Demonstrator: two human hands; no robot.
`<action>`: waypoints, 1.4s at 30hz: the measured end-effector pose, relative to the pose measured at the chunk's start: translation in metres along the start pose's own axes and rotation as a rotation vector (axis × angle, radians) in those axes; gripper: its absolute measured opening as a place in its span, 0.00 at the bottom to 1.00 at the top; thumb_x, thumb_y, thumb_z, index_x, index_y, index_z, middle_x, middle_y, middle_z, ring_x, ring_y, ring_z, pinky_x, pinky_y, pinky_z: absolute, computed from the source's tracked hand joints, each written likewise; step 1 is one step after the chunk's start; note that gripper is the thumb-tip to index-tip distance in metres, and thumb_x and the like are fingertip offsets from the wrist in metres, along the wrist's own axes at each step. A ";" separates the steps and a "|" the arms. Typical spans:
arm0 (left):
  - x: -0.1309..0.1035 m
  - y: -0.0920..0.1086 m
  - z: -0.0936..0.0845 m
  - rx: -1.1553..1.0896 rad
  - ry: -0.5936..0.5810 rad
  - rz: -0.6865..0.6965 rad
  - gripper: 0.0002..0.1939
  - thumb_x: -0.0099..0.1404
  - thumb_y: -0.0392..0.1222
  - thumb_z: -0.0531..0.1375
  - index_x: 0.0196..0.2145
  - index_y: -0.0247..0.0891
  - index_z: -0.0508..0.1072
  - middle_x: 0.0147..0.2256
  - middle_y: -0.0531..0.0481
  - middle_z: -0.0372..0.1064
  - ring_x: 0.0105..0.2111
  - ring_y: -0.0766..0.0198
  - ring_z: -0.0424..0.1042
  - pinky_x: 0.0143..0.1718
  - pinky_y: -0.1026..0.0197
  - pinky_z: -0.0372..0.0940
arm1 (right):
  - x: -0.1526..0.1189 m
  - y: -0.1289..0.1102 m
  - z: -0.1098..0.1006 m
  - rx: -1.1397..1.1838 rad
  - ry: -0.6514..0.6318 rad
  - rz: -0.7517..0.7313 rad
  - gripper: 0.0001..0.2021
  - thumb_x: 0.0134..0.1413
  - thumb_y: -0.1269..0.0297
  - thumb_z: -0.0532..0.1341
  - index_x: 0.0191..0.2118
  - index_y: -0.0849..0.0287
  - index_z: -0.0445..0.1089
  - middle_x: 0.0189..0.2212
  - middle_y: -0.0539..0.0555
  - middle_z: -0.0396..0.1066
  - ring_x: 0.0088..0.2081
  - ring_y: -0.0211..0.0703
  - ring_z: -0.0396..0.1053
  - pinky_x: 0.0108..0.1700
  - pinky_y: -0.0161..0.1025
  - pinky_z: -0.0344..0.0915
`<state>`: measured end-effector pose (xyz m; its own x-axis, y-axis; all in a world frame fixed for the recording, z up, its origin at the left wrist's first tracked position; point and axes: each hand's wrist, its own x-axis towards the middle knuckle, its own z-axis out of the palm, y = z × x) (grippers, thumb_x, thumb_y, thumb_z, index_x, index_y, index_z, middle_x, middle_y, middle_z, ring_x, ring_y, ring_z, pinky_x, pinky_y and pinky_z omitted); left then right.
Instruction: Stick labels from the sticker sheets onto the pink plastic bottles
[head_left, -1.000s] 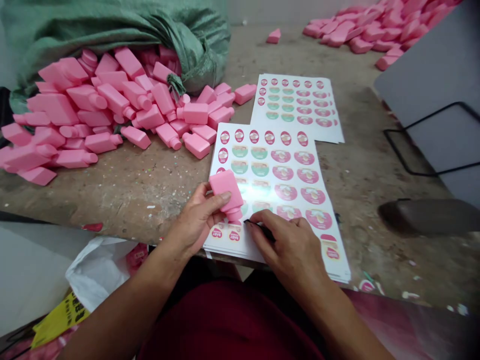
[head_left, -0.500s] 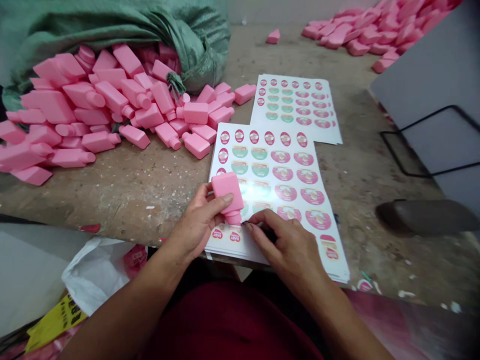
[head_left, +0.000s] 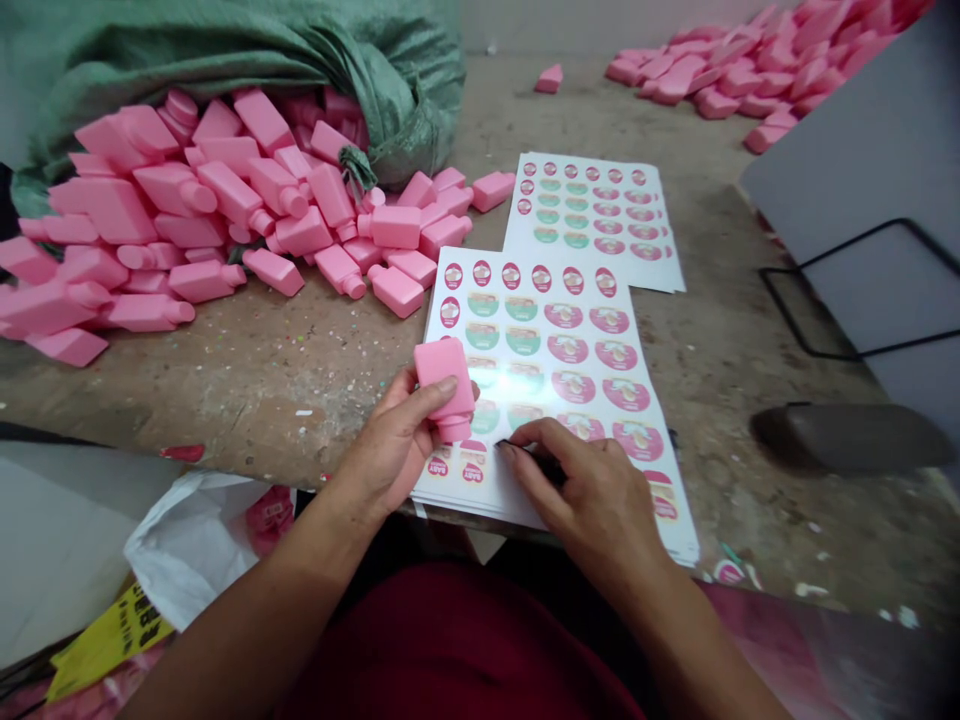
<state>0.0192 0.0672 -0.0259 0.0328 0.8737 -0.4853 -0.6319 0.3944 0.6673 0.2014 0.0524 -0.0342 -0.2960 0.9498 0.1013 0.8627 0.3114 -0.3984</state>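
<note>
My left hand [head_left: 401,435] is closed around a small pink plastic bottle [head_left: 444,378], its neck pointing down toward me and the thumb across its face. Below it lies the front sheet of stickers [head_left: 517,500], printed with pink and green oval labels and heart-shaped ones near the lower edge. Just right of the bottle, my right hand [head_left: 577,485] pinches a thin dark pointed tool over the sheet; most of the tool is hidden by the fingers, so its kind is unclear. The tool's tip and the bottle are apart.
A green woven sack [head_left: 405,95] spills a heap of pink bottles [head_left: 232,195] at the left. A second sticker stack [head_left: 660,270] lies behind. More pink bottles [head_left: 739,75] pile up at the far right, near a grey panel [head_left: 862,190]. A white bag [head_left: 187,540] hangs below the table edge.
My left hand has shifted the bottle slightly left and up, tilting it a little. My right hand has moved slightly right, widening the gap between tool tip and bottle.
</note>
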 end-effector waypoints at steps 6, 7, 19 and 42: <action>-0.001 -0.001 0.002 -0.010 0.012 0.006 0.22 0.60 0.36 0.64 0.52 0.33 0.68 0.37 0.44 0.76 0.42 0.58 0.76 0.50 0.57 0.66 | 0.002 -0.003 0.004 -0.030 0.039 -0.092 0.10 0.62 0.60 0.55 0.34 0.55 0.72 0.23 0.49 0.76 0.21 0.41 0.60 0.32 0.39 0.51; -0.001 -0.001 0.003 -0.007 0.009 0.006 0.21 0.60 0.36 0.64 0.51 0.33 0.68 0.37 0.44 0.77 0.42 0.58 0.76 0.49 0.57 0.66 | 0.003 -0.004 0.005 -0.035 0.049 -0.105 0.10 0.62 0.60 0.55 0.34 0.55 0.72 0.23 0.50 0.76 0.21 0.40 0.60 0.33 0.39 0.51; 0.002 0.002 0.000 -0.014 0.028 0.000 0.21 0.60 0.35 0.64 0.51 0.34 0.69 0.40 0.42 0.76 0.42 0.57 0.77 0.45 0.58 0.67 | 0.003 -0.004 -0.007 0.690 -0.069 0.274 0.15 0.52 0.51 0.63 0.23 0.54 0.64 0.18 0.46 0.62 0.22 0.38 0.59 0.26 0.36 0.54; -0.042 -0.015 0.017 0.105 -0.169 -0.084 0.23 0.69 0.58 0.56 0.55 0.43 0.68 0.52 0.45 0.70 0.48 0.60 0.72 0.41 0.62 0.68 | 0.006 -0.009 -0.032 0.850 -0.026 0.293 0.12 0.51 0.53 0.65 0.26 0.56 0.71 0.20 0.46 0.63 0.23 0.36 0.59 0.26 0.34 0.56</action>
<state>0.0402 0.0297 -0.0057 0.2168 0.8683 -0.4461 -0.5375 0.4876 0.6880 0.2047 0.0566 -0.0010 -0.1300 0.9834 -0.1270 0.3132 -0.0808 -0.9462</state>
